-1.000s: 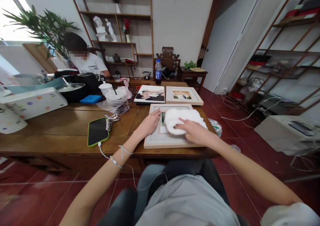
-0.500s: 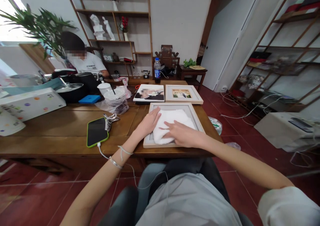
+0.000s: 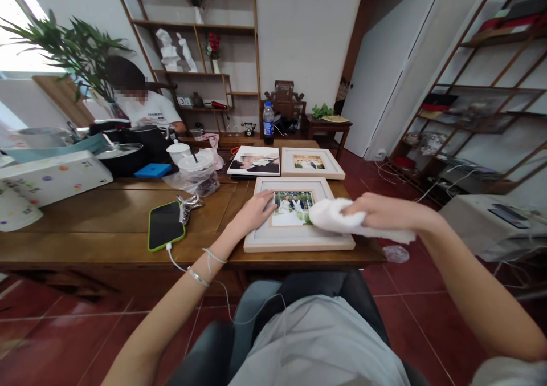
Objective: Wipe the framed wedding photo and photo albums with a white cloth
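A light wooden picture frame (image 3: 294, 240) with a photo of people lies flat at the near edge of the wooden table (image 3: 106, 215). My left hand (image 3: 254, 210) rests on the frame's left side, fingers flat and spread. My right hand (image 3: 387, 210) is closed on a white cloth (image 3: 337, 219), lifted over the frame's right edge, so the photo shows. Two more framed pictures (image 3: 311, 162) lie just behind it.
A phone in a green case (image 3: 166, 224) lies left of the frame with a cable and a metal clip. Plastic cups, pots and boxes crowd the table's left. A person sits across at the far left. Shelves line the right wall; a bottle (image 3: 268, 122) stands behind.
My right hand swept the cloth across the frame's glass, then pulled it off to the right and raised it, uncovering the photo. My left hand stayed on the frame.
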`<state>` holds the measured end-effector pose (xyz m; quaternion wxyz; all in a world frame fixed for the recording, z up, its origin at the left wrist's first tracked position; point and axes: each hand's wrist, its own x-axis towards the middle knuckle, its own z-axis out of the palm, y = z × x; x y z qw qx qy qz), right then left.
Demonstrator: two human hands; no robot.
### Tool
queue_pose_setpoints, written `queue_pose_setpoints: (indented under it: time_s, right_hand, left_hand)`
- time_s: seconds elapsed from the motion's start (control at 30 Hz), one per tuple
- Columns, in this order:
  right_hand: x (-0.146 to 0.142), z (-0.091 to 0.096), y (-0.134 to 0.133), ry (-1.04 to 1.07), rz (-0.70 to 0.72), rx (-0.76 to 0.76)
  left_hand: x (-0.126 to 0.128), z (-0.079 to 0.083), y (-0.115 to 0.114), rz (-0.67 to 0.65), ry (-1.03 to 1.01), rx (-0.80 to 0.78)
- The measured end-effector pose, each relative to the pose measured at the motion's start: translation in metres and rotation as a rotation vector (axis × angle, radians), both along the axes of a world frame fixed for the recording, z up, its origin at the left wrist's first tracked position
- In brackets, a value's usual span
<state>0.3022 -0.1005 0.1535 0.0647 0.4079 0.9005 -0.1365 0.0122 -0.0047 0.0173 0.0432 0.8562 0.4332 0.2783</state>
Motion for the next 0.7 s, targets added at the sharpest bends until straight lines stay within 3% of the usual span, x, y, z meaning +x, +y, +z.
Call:
queue_pose_setpoints:
  time_s: [0.07, 0.17, 0.27, 0.4, 0.53, 0.6, 0.7]
  right_hand:
    - [0.012, 0.007, 0.021, 0.006, -0.141, 0.091]
    - [0.012, 0.008, 0.057, 0.094, -0.368, 0.448]
    - [-0.016, -0.004, 0.088, 0.193, -0.311, 0.699]
    - [-0.076, -0.030, 0.116, 0.162, -0.046, 0.674]
    - [-0.120, -0.058, 0.124, 0.041, 0.198, 0.573]
    - [-0.125, -0.067, 0.123, 0.015, 0.200, 0.516]
    - [-0.110, -0.071, 0.119, -0.002, 0.135, 0.450]
  left_hand:
    - [0.000, -0.001, 0.000, -0.010, 0.013, -0.020]
    - [-0.001, -0.002, 0.000, -0.014, 0.036, -0.046]
    - [-0.001, -0.003, 0.001, -0.026, 0.037, -0.054]
    - [-0.002, -0.006, 0.006, -0.027, 0.019, -0.033]
    - [-0.001, -0.005, 0.006, -0.001, 0.026, -0.028]
    - [-0.001, -0.004, 0.006, 0.019, 0.041, -0.044]
    - [-0.001, -0.006, 0.007, -0.008, 0.019, -0.044]
